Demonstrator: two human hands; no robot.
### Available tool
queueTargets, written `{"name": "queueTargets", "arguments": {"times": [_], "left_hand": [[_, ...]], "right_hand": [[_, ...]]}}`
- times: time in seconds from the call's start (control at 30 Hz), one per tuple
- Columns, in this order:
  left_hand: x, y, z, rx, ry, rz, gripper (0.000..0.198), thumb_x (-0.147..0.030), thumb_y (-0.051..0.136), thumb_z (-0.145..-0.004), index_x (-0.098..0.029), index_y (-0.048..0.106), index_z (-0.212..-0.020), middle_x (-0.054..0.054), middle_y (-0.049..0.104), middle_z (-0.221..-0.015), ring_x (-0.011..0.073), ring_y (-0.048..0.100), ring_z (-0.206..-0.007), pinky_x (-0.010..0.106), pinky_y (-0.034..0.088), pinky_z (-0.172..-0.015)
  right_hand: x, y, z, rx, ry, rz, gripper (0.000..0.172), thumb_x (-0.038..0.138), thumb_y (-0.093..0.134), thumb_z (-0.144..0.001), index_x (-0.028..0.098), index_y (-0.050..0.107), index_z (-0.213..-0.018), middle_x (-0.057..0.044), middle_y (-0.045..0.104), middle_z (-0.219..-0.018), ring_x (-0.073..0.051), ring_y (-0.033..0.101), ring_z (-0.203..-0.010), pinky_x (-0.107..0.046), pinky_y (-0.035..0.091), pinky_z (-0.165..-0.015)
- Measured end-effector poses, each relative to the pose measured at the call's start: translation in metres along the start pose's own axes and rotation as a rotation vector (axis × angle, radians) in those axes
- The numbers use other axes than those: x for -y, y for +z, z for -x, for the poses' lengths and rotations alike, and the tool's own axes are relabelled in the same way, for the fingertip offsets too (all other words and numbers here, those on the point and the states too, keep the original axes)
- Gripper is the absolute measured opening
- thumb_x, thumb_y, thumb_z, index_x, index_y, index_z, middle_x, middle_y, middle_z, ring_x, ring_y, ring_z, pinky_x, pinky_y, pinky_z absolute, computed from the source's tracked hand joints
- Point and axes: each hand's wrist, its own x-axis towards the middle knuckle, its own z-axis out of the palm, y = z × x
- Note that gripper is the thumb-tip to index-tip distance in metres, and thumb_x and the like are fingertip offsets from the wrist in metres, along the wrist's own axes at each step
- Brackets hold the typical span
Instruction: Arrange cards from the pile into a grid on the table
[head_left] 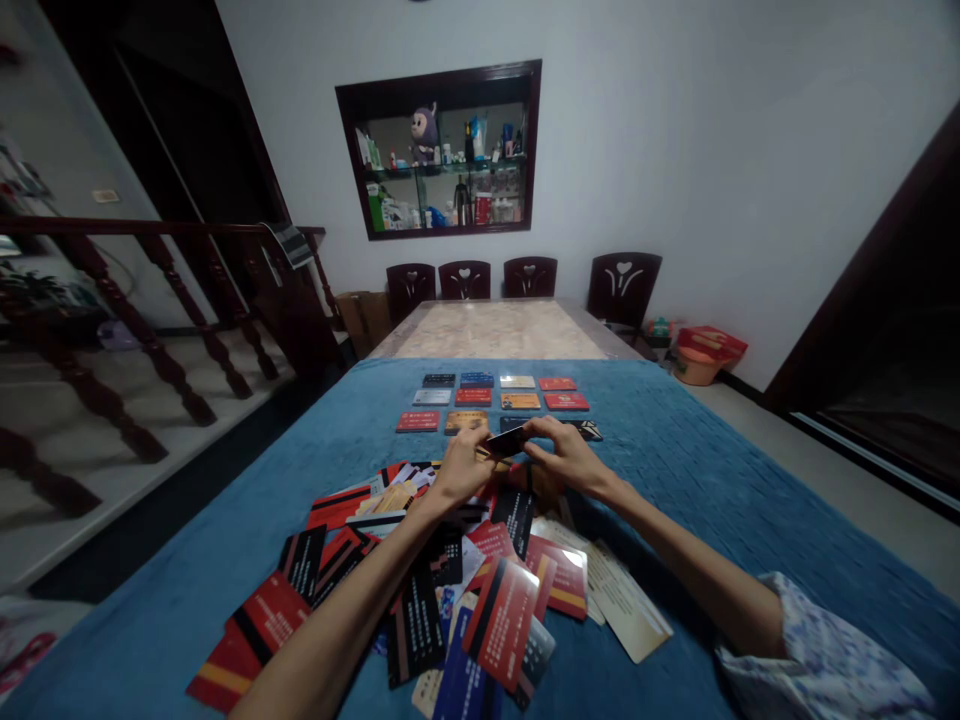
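Fingers point(544, 430) of left hand point(463, 467) and right hand point(568, 457) are pinching a dark card point(508, 440) by its ends, long axis crosswise, just before the laid-out rows point(495, 398).

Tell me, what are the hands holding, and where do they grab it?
One dark card, held by its ends: the left hand pinches the left end, the right hand the right end.

Long table point(495, 330), blue cloth point(712, 480) over near part; card rows point(495, 398) farther, loose card pile point(450, 590) nearer.
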Motion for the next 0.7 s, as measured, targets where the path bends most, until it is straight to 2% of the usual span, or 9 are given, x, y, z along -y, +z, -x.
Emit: {"name": "queueTargets", "arguments": {"times": [0.17,0.37,0.53,0.7], "left_hand": [[-0.006,-0.007,0.000,-0.074,0.022,0.019,0.020,-0.002,0.055,-0.066,-0.018,0.061,-0.078,0.001,0.068,-0.083,0.0181,0.063,-0.084,0.029,0.048,-0.081],[-0.002,-0.005,0.002,-0.180,0.081,0.007,0.029,-0.002,0.052,-0.071,-0.019,0.061,-0.092,0.001,0.069,-0.084,0.0204,0.061,-0.094,0.035,0.046,-0.091],[0.007,0.002,0.003,-0.086,0.089,-0.070,0.038,-0.004,0.053,-0.076,-0.022,0.061,-0.108,0.003,0.067,-0.091,0.0216,0.059,-0.097,0.036,0.046,-0.089],[0.007,0.005,0.005,-0.009,0.114,-0.195,0.042,-0.001,0.049,-0.076,-0.022,0.062,-0.111,0.005,0.064,-0.094,0.0225,0.056,-0.098,0.037,0.044,-0.089]], "right_hand": [[0.000,-0.003,0.001,-0.076,-0.048,0.130,0.016,0.018,0.055,-0.087,0.019,0.067,-0.097,-0.006,0.068,-0.091,-0.020,0.060,-0.088,-0.033,0.045,-0.079],[0.002,0.000,0.003,-0.010,-0.103,0.426,0.020,0.017,0.055,-0.091,0.021,0.069,-0.105,-0.008,0.073,-0.096,-0.023,0.057,-0.090,-0.035,0.038,-0.078],[0.001,0.008,0.006,0.008,-0.140,0.480,0.022,0.016,0.056,-0.091,0.020,0.069,-0.108,-0.008,0.074,-0.097,-0.022,0.055,-0.089,-0.034,0.036,-0.076],[-0.005,0.013,0.007,0.026,-0.129,0.493,0.023,0.016,0.055,-0.091,0.022,0.068,-0.110,-0.008,0.073,-0.097,-0.022,0.055,-0.090,-0.033,0.035,-0.075]]}}
